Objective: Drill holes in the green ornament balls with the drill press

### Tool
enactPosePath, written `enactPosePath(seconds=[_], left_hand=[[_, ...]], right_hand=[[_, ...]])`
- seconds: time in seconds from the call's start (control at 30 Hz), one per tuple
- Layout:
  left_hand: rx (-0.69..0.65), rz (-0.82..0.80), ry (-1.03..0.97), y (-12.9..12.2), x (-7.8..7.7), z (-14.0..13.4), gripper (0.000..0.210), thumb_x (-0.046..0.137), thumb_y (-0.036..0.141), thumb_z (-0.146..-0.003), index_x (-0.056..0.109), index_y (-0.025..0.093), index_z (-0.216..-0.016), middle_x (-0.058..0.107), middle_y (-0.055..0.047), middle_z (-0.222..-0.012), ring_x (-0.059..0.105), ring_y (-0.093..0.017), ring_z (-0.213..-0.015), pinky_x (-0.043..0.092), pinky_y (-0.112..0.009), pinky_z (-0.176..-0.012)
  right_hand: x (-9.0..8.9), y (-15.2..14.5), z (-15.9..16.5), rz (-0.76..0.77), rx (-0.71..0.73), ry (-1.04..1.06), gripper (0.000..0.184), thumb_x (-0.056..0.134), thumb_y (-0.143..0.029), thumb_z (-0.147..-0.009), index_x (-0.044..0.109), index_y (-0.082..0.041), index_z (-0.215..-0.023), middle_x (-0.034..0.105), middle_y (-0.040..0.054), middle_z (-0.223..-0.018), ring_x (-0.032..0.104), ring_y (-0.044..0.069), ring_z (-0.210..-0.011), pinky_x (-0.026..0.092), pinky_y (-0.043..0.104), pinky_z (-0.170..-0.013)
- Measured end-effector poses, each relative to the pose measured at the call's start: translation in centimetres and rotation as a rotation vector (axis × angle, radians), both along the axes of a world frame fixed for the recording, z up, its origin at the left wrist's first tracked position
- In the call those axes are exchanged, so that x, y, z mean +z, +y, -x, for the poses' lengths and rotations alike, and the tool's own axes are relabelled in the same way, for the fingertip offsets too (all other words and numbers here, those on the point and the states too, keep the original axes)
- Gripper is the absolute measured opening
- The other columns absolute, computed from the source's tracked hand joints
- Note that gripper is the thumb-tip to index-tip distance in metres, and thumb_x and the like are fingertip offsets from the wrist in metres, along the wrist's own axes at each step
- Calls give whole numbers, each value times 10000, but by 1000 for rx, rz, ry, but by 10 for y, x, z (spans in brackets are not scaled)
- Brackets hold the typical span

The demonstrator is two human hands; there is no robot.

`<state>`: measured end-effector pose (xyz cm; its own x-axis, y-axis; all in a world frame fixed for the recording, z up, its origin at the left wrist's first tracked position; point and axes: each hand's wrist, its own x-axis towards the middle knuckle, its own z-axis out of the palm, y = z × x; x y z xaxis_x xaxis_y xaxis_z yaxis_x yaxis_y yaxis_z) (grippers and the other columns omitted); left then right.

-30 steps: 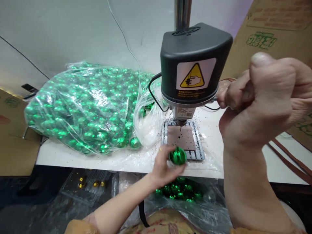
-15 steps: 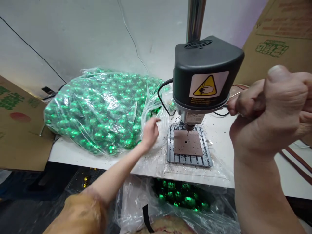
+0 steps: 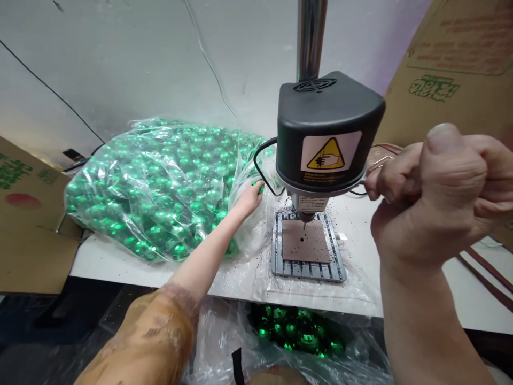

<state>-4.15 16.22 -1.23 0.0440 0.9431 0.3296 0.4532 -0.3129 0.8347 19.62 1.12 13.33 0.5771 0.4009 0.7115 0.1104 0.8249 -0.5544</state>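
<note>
My left hand (image 3: 250, 198) reaches to the mouth of a big clear plastic bag (image 3: 160, 187) full of shiny green faceted balls. Its fingertips are closed around a green ball (image 3: 261, 186), which they partly hide. My right hand (image 3: 441, 192) is a fist around the feed lever of a small bench drill press (image 3: 328, 133); only a short piece of the lever (image 3: 362, 182) shows. The thin drill bit (image 3: 304, 226) points down above a brown square board (image 3: 290, 248) with a dark hole in it. That board lies on the slotted metal base (image 3: 340, 270).
Dark shavings are scattered round the base on the white table (image 3: 128, 270). Below the table edge, another clear bag holds more green balls (image 3: 296, 327). Cardboard boxes stand left (image 3: 36, 235) and right (image 3: 444, 59). A black cable (image 3: 256, 160) loops beside the drill.
My left hand has moved forward to the bag's mouth and closed on a green ball. My right hand stays on the lever. The whole view has shifted slightly.
</note>
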Motion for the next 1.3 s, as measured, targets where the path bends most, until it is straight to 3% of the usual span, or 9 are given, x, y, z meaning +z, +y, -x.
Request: enactPosePath(seconds=[0.1, 0.23, 0.33, 0.43, 0.57, 0.7, 0.9, 1.07, 1.3], left_hand=[[-84, 10, 28, -36, 8, 4, 270, 815, 269, -781, 720, 217, -1028, 719, -86, -1058, 689, -250, -1008, 556, -364, -981], [-207, 314, -483, -89, 8, -7, 462, 738, 472, -877, 602, 246, -1256, 722, -41, -976, 705, -192, -785, 577, -319, -730], [-218, 492, -839, -118, 0, -19, 518, 806, 499, -832, 578, 245, -1221, 737, -37, -1007, 737, -204, -848, 613, -359, -778], [-189, 499, -920, -133, -10, -30, 560, 904, 474, -764, 634, 221, -1184, 746, -45, -1072, 734, -193, -925, 620, -371, -869], [-178, 441, -879, -136, -20, -44, 709, 966, 520, -686, 667, 227, -1258, 764, -52, -1096, 729, -180, -912, 598, -312, -817], [-216, 435, -866, -132, -22, -57, 672, 928, 551, -735, 669, 246, -1274, 772, -48, -1085, 725, -173, -901, 564, -283, -766], [-218, 401, -805, -130, -28, -65, 516, 831, 572, -838, 655, 254, -1205, 765, -30, -1058, 724, -187, -960, 555, -316, -847], [-233, 286, -611, -126, -40, -67, 566, 909, 498, -769, 681, 235, -1217, 754, -47, -1150, 698, -205, -1080, 542, -343, -991], [-347, 281, -582, -120, -49, -72, 669, 945, 459, -719, 665, 216, -1275, 731, -97, -1240, 694, -272, -1165, 551, -432, -1048]], right_hand=[[-2, 2, -2, -25, 14, -20, 451, 604, -233, -927, 360, -198, -550, 369, -71, -476, 375, 54, -439, 356, 320, -475], [-4, 6, -5, -55, 15, -23, 450, 648, -274, -912, 399, -213, -542, 392, -69, -457, 377, 81, -409, 356, 355, -437], [-6, 8, -7, -72, 19, -15, 445, 665, -293, -907, 432, -217, -535, 401, -66, -452, 384, 93, -403, 351, 362, -429], [-7, 8, -7, -68, 24, -22, 468, 673, -324, -910, 431, -217, -524, 403, -64, -452, 389, 90, -404, 354, 349, -432], [-6, 7, -7, -60, 10, -29, 462, 645, -316, -927, 418, -221, -536, 396, -66, -457, 375, 90, -403, 338, 338, -443], [-6, 9, -8, -79, 26, -34, 450, 653, -317, -921, 429, -231, -540, 388, -66, -448, 369, 104, -395, 339, 351, -453], [-8, 9, -8, -99, 26, -52, 459, 648, -346, -932, 411, -225, -557, 377, -65, -456, 366, 92, -402, 324, 328, -454], [-8, 8, -7, -80, 17, -50, 469, 637, -350, -940, 394, -223, -560, 387, -60, -471, 364, 99, -421, 325, 326, -459], [-9, 10, -8, -97, 43, -47, 472, 647, -366, -937, 392, -223, -566, 379, -66, -472, 337, 88, -416, 317, 316, -446]])
